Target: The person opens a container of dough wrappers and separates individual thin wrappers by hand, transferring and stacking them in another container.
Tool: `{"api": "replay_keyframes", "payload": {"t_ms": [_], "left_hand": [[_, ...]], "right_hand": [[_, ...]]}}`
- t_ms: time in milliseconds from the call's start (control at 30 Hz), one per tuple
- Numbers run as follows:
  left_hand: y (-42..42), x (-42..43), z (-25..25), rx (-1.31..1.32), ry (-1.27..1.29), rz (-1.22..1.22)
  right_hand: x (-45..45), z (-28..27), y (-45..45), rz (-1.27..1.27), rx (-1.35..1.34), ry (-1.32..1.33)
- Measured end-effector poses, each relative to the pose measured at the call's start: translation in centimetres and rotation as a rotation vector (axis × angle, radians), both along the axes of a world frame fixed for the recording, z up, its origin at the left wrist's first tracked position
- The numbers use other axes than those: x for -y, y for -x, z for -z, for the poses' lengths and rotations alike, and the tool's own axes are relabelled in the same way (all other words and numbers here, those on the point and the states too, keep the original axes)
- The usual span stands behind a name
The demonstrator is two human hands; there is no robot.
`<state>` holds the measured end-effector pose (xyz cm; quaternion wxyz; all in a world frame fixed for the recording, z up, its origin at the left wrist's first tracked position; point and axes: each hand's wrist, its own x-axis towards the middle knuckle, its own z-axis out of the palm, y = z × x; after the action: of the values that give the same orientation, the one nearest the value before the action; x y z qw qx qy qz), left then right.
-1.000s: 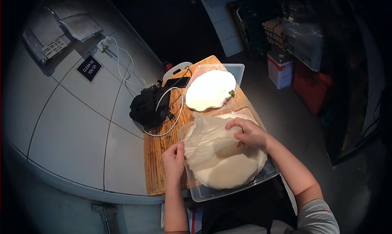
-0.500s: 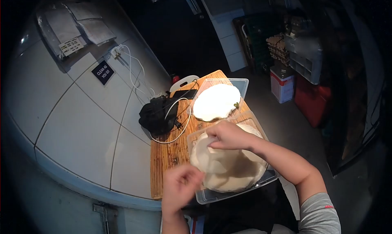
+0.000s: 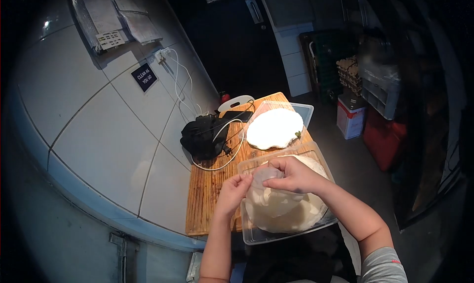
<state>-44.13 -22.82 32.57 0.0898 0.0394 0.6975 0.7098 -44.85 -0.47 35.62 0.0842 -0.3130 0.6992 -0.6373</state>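
In the clear container (image 3: 256,242) at the tabletop (image 3: 207,204) edge lies a pale round pile (image 3: 276,216). Above it my left grip (image 3: 233,196) and right grip (image 3: 297,176) pinch a thin sheet (image 3: 265,176); I'd expect it light, limp, easily torn, best held by its edge. Beyond sits a bright white mound (image 3: 274,129).

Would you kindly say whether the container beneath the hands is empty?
Not empty: a pale, rounded mass lies inside the clear container; how full, I cannot tell.
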Motion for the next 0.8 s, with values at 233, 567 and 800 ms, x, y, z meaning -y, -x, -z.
{"api": "replay_keyframes", "payload": {"t_ms": [233, 567, 800], "left_hand": [[-0.5, -1.1, -1.3, -0.296, -0.146, -0.109], [-1.1, -4.1, -1.7, -0.509, 0.063, -0.112], [-2.1, -4.9, -2.0, -0.468, -0.139, -0.126]], "right_hand": [[-0.9, -1.3, 0.3, -0.052, 0.073, 0.053], [0.9, -0.4, 0.3, 0.006, -0.068, -0.173], [-0.5, 0.8, 0.6, 0.195, -0.124, -0.054]]}}
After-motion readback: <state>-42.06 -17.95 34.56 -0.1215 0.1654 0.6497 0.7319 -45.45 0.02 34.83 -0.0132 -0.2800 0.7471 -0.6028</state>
